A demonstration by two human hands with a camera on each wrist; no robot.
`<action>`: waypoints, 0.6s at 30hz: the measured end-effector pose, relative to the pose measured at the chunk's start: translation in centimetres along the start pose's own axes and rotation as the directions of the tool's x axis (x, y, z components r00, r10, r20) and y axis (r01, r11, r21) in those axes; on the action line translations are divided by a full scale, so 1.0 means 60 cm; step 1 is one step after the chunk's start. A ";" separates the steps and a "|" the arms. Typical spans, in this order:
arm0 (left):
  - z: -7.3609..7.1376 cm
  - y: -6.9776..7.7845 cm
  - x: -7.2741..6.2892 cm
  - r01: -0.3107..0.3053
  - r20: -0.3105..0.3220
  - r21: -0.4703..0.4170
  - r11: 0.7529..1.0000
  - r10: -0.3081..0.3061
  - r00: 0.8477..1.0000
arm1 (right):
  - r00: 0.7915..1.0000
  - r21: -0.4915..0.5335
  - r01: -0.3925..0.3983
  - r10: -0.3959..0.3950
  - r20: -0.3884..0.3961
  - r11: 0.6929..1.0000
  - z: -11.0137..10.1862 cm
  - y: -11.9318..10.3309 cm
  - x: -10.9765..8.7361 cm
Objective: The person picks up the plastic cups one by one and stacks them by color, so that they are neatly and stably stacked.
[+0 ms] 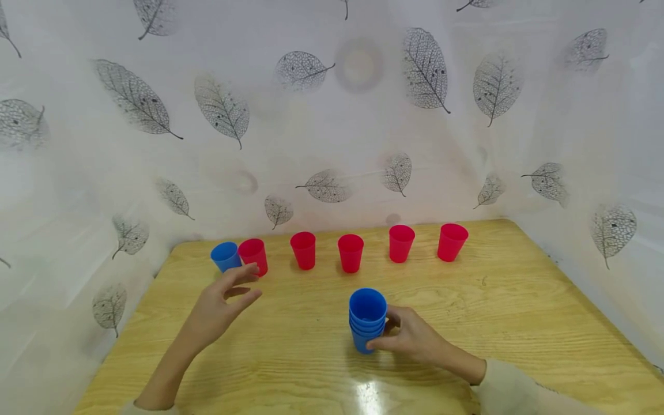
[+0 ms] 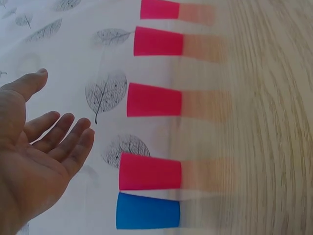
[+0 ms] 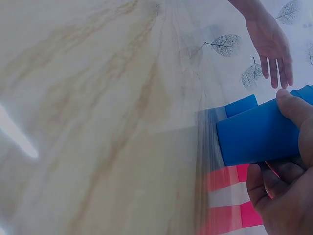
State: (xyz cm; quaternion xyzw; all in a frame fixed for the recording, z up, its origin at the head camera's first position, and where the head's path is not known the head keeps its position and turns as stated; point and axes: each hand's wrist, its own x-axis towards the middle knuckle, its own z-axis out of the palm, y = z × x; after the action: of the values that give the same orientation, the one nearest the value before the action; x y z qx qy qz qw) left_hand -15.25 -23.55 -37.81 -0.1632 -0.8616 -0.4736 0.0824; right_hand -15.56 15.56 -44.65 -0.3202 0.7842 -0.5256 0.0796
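Observation:
In the head view, my right hand (image 1: pixel 415 339) grips a stack of several nested blue cups (image 1: pixel 366 324) from its right side. The stack is upright, mouth up, over the middle of the table. In the right wrist view, thumb and fingers stand on opposite sides of the blue stack (image 3: pixel 264 133). My left hand (image 1: pixel 217 308) holds nothing; its fingers are spread and loosely bent. It hovers in front of a single blue cup (image 1: pixel 226 257) and the leftmost red cup (image 1: pixel 254 257), partly covering them. The left wrist view shows that hand (image 2: pixel 46 152) apart from the cups.
Further red cups (image 1: pixel 304 251) stand mouth up in a spaced row along the back of the wooden table (image 1: pixel 290 357). The single blue cup is at the row's left end, close beside a red one. A white leaf-patterned sheet (image 1: pixel 332 127) rises behind and at both sides.

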 end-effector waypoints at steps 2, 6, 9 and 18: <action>-0.009 -0.006 -0.001 0.024 -0.020 0.013 1.000 -0.023 1.000 | 1.000 0.002 0.003 -0.003 0.000 1.000 0.000 0.001 0.000; -0.023 -0.022 0.001 0.026 -0.096 0.029 0.999 -0.023 0.995 | 1.000 0.007 0.001 -0.001 0.002 1.000 -0.001 0.003 0.000; -0.032 -0.033 0.002 0.018 -0.170 0.025 1.000 -0.013 0.985 | 1.000 0.009 -0.008 0.008 0.005 1.000 -0.002 0.005 0.000; -0.057 -0.061 0.011 0.107 -0.380 0.020 0.994 -0.092 0.921 | 1.000 0.014 -0.015 0.015 0.015 1.000 0.000 0.008 0.001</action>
State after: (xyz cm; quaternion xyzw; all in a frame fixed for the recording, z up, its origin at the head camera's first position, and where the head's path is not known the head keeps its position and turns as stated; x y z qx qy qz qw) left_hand -17.22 -28.11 -38.64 -0.0232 -0.8462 -0.4821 0.2259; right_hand -15.83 15.66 -45.05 -0.3175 0.7823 -0.5280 0.0915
